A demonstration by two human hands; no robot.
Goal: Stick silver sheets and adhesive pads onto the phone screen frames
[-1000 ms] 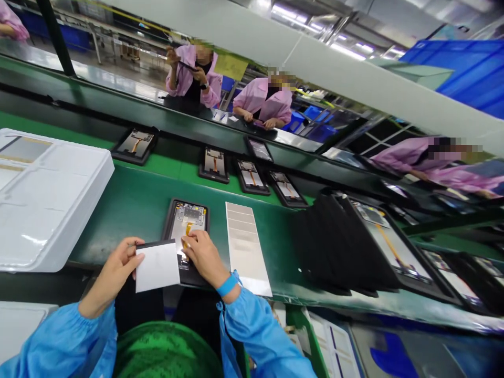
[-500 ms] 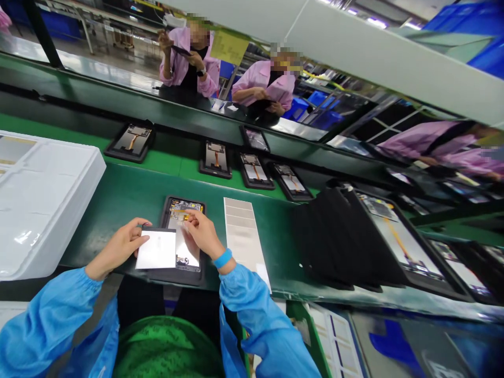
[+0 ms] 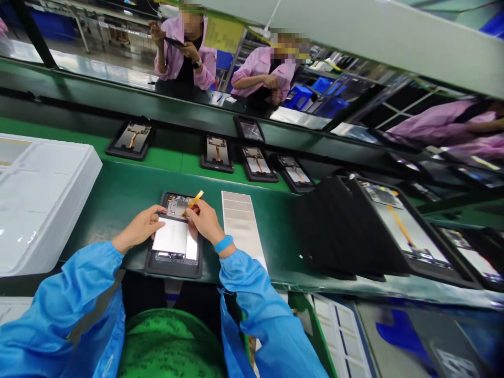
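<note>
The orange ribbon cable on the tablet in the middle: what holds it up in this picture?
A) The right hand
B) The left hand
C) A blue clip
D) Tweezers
A. The right hand pinches the orange ribbon cable above the tablet, while the left hand lies on the white sheet.

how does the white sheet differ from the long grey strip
The white sheet is plain and short, the grey strip long and banded. The sheet lies on a black-framed tablet under the left hand; the grey strip lies untouched on the green belt. Both are flat rectangles.
</note>
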